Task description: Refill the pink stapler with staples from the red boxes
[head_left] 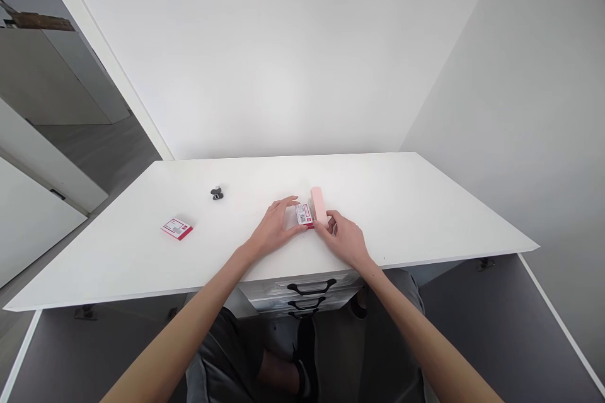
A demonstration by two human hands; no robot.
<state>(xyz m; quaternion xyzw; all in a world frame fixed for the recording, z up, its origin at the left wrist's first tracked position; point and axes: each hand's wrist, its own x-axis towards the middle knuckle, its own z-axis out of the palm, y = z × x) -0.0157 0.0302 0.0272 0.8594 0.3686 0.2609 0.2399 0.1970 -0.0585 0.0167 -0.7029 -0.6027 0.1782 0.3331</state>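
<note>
In the middle of the white table, my left hand (pixel 278 225) has its thumb and fingers around the two ends of a small red-and-white box (pixel 304 214) with a printed label. Right beside that box stands a pink stapler (pixel 318 203), an oblong piece with a narrow metal strip showing on its left side. My right hand (pixel 343 236) pinches its near end between thumb and fingers. The box and the stapler lie close together; whether they touch I cannot make out.
A second red-and-white box (pixel 177 228) lies on the left part of the table (pixel 416 214). Behind it sits a small black object (pixel 217 192), too small to name. Drawers with black handles (pixel 312 288) are under the front edge, and a white wall (pixel 283 63) rises behind.
</note>
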